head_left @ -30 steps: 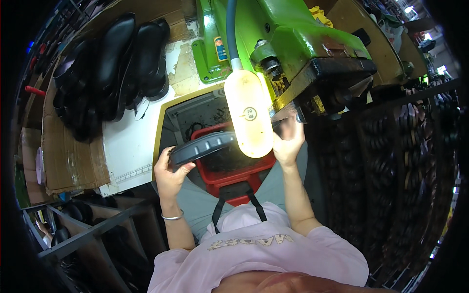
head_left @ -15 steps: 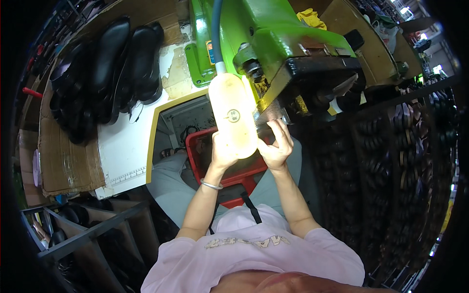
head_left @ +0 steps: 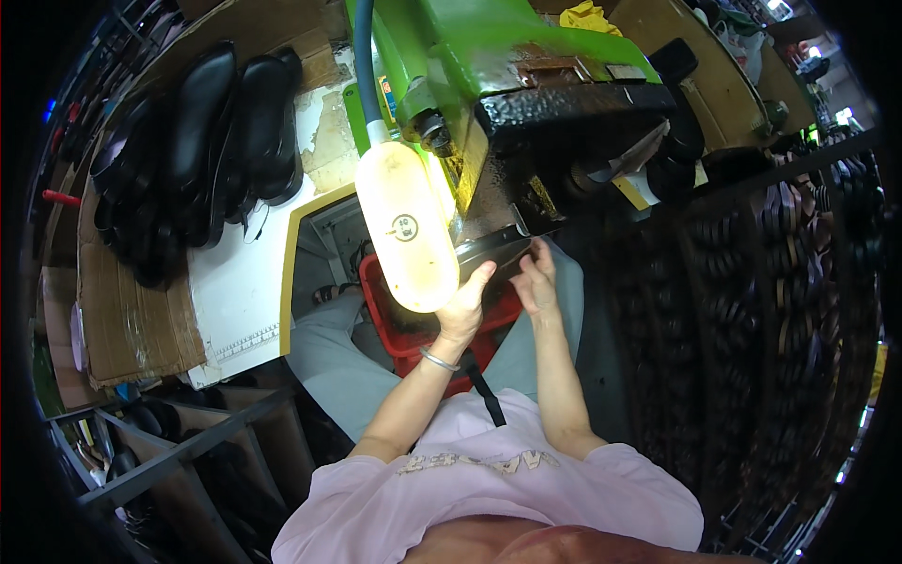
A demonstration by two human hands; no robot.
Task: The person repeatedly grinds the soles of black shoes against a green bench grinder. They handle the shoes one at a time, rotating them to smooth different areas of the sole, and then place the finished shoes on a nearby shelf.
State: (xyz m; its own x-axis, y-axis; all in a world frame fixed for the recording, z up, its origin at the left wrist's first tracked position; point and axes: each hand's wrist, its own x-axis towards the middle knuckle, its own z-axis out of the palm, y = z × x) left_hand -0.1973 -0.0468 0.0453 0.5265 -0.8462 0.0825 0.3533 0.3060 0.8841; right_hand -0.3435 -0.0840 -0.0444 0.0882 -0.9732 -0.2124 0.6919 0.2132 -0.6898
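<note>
Under the green machine's dark head point(head_left: 564, 113), a glossy black shoe sole point(head_left: 495, 250) is partly hidden by the lamp and the machine. My left hand point(head_left: 465, 305) grips its near side, thumb on top, with its other fingers hidden beneath. My right hand point(head_left: 536, 285) has its bent fingers around the right end of the same sole; these fingers are slightly blurred. A lit, oblong lamp point(head_left: 406, 226) on a bendable grey-blue neck hangs just left of the sole and covers part of the view.
A cardboard box point(head_left: 141, 329) with several black shoes or soles point(head_left: 202, 122) lies on the white tabletop point(head_left: 235, 301) at left. A red bin point(head_left: 381, 310) stands between my knees. Racks of footwear point(head_left: 733, 301) fill the right side, and a divided rack point(head_left: 188, 446) stands at lower left.
My left hand has moved right, out from behind the lamp, and the black sole now shows. My right hand has dropped slightly. The lamp and machine appear farther left in the view.
</note>
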